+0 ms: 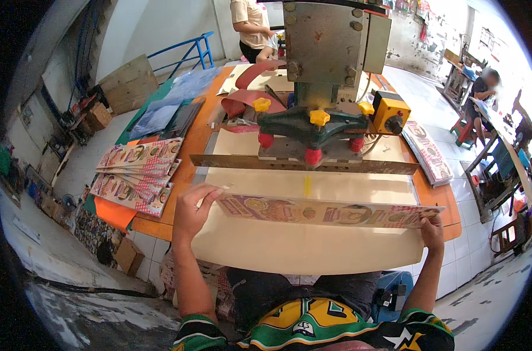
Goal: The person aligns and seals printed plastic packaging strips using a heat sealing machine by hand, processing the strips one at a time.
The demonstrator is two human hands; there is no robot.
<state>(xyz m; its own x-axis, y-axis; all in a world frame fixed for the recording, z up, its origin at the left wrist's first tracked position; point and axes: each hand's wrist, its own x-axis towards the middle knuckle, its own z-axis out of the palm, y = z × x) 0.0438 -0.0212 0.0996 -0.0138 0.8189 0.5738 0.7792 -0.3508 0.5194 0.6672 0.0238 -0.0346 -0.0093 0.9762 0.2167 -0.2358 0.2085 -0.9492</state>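
A long, narrow printed sheet (327, 212) with food pictures and a red checked pattern stretches between my two hands above a cream sheet covering the table. My left hand (194, 209) is closed in a pinch at its left end, thumb and forefinger together. My right hand (433, 230) grips the right end, thumb near the upper corner. Just beyond the printed sheet, a press machine holds a long, thin metal bar (371, 166) across the cream surface (301, 248). A short yellow mark (307, 186) lies between the bar and the printed sheet.
Fanned stacks of printed sheets (138, 172) lie at the left; another stack (428, 155) sits at the right. The machine's green arm (313, 127) carries yellow and red knobs. A yellow control box (390, 112) stands beside it. One person (251, 26) is behind; another sits far right.
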